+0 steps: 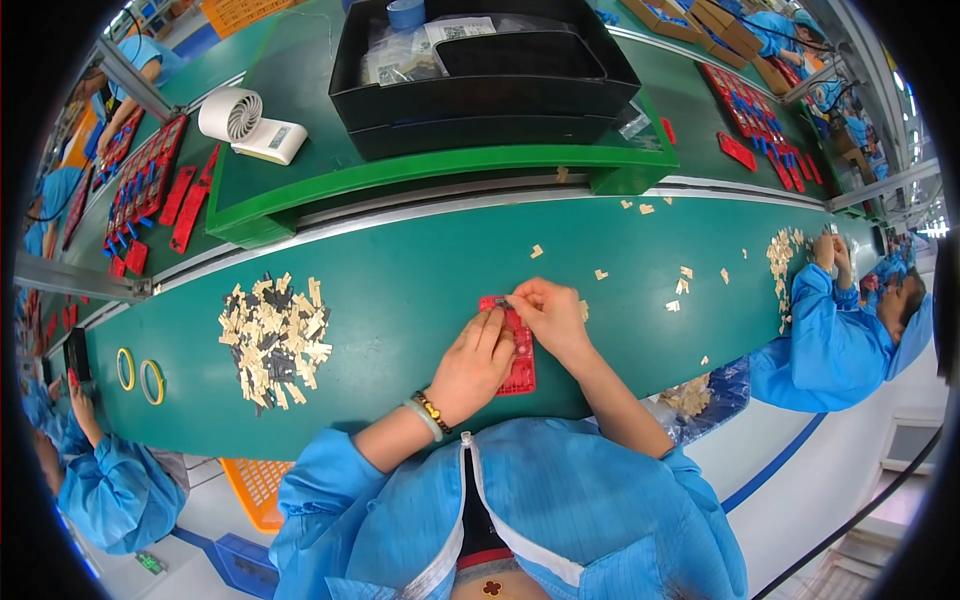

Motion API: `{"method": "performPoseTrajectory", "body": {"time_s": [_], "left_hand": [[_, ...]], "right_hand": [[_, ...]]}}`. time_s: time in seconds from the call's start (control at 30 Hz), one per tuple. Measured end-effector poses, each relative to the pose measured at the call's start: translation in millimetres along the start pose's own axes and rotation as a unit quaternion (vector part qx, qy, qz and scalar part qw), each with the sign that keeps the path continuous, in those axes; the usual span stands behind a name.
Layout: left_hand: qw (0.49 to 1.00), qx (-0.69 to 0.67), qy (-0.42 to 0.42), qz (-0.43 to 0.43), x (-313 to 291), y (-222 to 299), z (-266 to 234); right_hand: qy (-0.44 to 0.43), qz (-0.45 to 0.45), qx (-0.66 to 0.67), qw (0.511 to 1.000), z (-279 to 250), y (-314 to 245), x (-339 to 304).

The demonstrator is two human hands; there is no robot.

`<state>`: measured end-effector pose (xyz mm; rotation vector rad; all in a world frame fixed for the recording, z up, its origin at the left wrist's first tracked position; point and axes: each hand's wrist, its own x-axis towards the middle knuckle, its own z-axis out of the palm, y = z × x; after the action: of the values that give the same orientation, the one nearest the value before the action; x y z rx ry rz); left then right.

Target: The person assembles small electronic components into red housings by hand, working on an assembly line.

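Observation:
On the green bench top in front of me lies a red rectangular fixture (522, 376), a flat tray with small recesses. My left hand (472, 365) wears a beaded bracelet and a pale bangle. Its bent fingers lie together over the fixture's left side, gripping it. At the fixture's top end, thumb and forefinger of my right hand (555, 315) are pinched, closed beside a small dark part (502, 301). Whether they hold that part is hidden. A pile of small cream and black pieces (275, 340) spreads to the left.
Two yellow tape rolls (152, 382) lie far left. A black bin (480, 110) and a white fan (255, 125) sit on the green-edged shelf ahead. Loose cream pieces (683, 286) dot the bench rightward. A co-worker (835, 330) sits at the right end, another (120, 490) at left.

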<state>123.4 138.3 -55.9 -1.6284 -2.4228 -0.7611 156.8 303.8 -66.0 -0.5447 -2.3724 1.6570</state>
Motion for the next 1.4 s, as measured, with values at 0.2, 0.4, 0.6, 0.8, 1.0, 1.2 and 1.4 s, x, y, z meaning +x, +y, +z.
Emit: {"method": "performPoseTrajectory", "body": {"time_s": [0.2,0.4,0.6,0.8,1.0,1.2,1.4], "left_hand": [[1.0,-0.01,0.003,0.005,2.8,-1.4,-1.2],[0.999,-0.036,0.0,-0.001,8.1,-4.9,-2.7],[0.999,-0.049,0.002,0.003,9.1,-6.8,-4.0],[0.998,-0.071,0.002,-0.001,8.3,-8.3,-3.9],[0.998,-0.066,0.008,0.006,9.1,-6.6,-4.7],[0.999,-0.053,0.008,0.008,19.0,-3.6,-8.2],[0.999,0.034,-0.006,0.004,36.7,-0.7,-0.8]], "right_hand": [[0.001,0.002,-0.024,1.0,-1.0,-2.4,-0.6],[-0.005,-0.011,-0.058,0.998,-3.6,-12.9,-0.8],[0.072,-0.182,-0.298,0.934,-8.5,-26.1,-10.6],[0.059,-0.265,-0.382,0.884,-22.9,-33.6,-29.8],[0.022,-0.26,-0.415,0.872,-20.7,-21.6,-32.8],[0.034,-0.226,-0.405,0.886,-30.3,-17.3,-45.6],[-0.027,-0.298,-0.349,0.888,-37.1,-20.3,-87.8]]}}
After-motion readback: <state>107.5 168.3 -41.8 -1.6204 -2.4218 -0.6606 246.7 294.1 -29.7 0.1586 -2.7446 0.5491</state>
